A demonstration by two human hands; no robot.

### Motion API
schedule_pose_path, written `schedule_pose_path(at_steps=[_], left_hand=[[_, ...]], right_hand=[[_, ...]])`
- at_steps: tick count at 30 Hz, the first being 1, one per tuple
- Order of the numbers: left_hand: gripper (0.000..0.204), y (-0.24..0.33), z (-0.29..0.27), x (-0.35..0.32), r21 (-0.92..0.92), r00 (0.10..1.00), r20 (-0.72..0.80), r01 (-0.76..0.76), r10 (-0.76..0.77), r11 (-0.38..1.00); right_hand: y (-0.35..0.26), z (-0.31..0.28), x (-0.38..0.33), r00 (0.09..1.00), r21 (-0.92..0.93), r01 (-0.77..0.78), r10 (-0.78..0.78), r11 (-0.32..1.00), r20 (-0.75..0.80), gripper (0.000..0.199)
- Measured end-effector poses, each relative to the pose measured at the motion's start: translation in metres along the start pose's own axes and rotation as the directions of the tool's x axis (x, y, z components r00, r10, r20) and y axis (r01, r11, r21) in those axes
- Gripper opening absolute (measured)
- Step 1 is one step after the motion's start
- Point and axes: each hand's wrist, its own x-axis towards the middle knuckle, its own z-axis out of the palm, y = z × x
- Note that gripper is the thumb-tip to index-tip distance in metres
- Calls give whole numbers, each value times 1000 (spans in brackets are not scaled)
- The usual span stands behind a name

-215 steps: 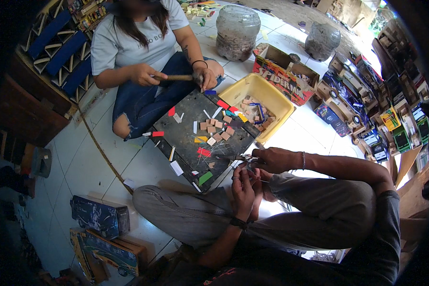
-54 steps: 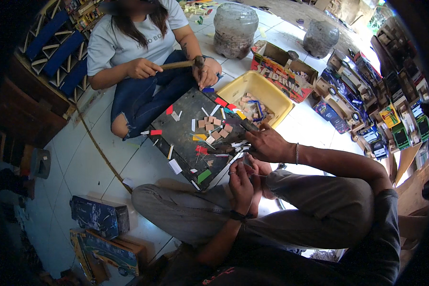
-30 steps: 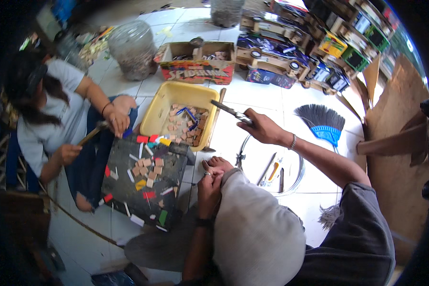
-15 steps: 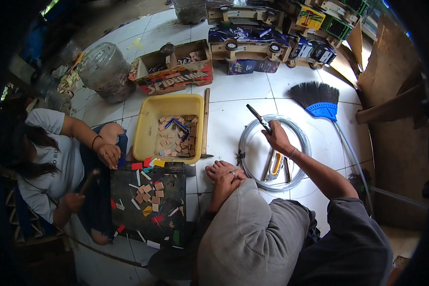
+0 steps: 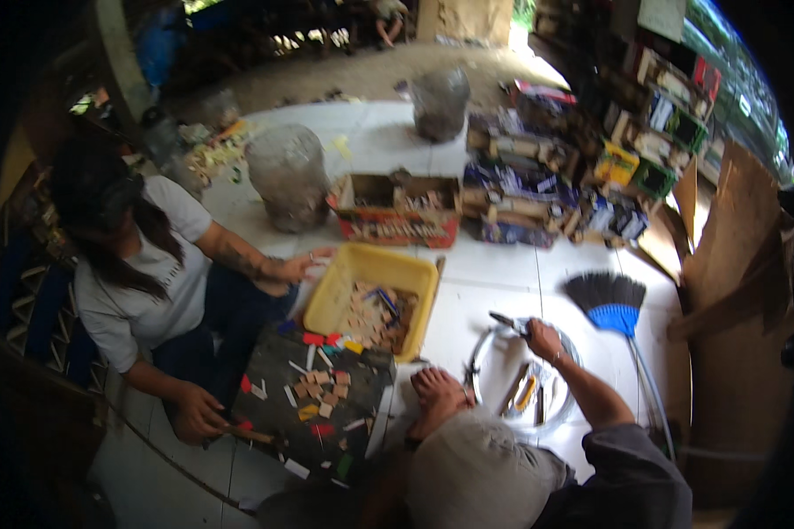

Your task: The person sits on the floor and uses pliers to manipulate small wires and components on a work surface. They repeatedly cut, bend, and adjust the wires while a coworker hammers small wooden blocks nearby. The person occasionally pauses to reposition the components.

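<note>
My right hand (image 5: 545, 340) is closed round a slim dark hand tool (image 5: 508, 321), its exact kind unclear, above the far rim of a coil of pale wire (image 5: 570, 407). Inside the coil, on the tiles, lies a yellow and grey tool (image 5: 525, 391) beside a thin dark one. My left hand (image 5: 443, 411) is low by my bare foot (image 5: 432, 381), next to my grey-clothed knee (image 5: 476, 458); blur hides its fingers. Left of the foot, a dark board (image 5: 269, 397) carries small wooden blocks (image 5: 319, 388) and coloured strips.
A seated co-worker (image 5: 163, 264) holds a wooden-handled tool (image 5: 254, 433) over the board. Beyond it stand a yellow tub (image 5: 326, 291) with blocks, a red box (image 5: 397, 231), a cloudy plastic container (image 5: 287, 176) and stacked wooden toy vehicles (image 5: 525, 198). A blue broom (image 5: 613, 316) is at right.
The view has tilted up and turned left, showing more background. The co-worker's tool has come down to the board, and their other hand has moved to the yellow tub. My right hand keeps its tool.
</note>
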Motion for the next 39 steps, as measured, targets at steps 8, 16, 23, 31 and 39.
schedule_pose_path(at_steps=[8, 16, 23, 31, 39], left_hand=[[25, 1, -1, 6, -8, 998, 56, -41, 41, 999], [28, 1, -5, 5, 27, 991, 113, -70, 67, 997], [30, 25, -2, 25, 32, 962, 179, -218, 209, 975], [28, 19, 30, 49, 68, 945, 125, -311, 301, 948], [25, 17, 40, 55, 143, 939, 280, -249, 202, 958]], right_hand=[[7, -14, 19, 999, 111, 19, -15, 994, -40, 37], [32, -24, 50, 987, 77, -101, 110, 992, -115, 33], [46, -55, 63, 973, 99, -144, 159, 985, -169, 32], [29, -70, 60, 980, 14, -96, 97, 995, -172, 24], [63, -87, 59, 946, 15, -165, 163, 986, -282, 20]])
